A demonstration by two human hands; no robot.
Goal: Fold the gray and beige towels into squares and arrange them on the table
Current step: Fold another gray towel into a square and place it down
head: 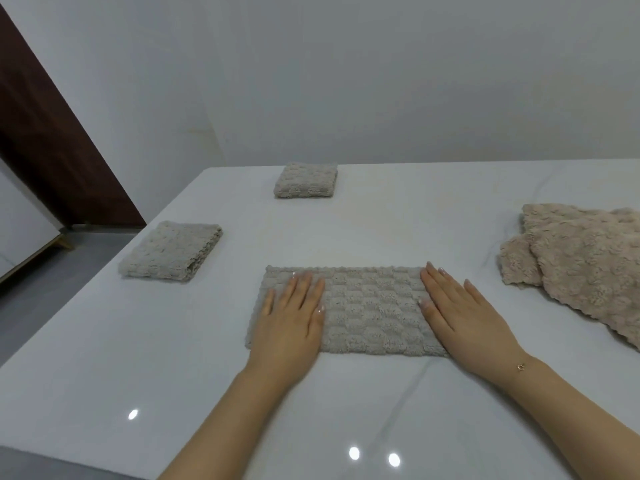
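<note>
Fingers (304,285) of left hand (294,320) lie straight and flat, pressing the left end of a gray towel (367,310) folded to a rectangle. Right hand (460,313) likewise flat, fingers extended, on the right end. Beyond the left fingertips: two folded gray squares, one near (171,251), one far (306,180). Right of the right hand: unfolded beige towels (581,261), heaped. Surface: white table (138,358), glossy, against a white wall (346,81); brown door (52,140) far left. Both forearms reach forward, palms down.

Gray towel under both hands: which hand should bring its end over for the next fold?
Probably right. The right hand lies flat along the gray towel's right end, near its edge; the left hand rests further onto the towel, better placed to pin it.
</note>
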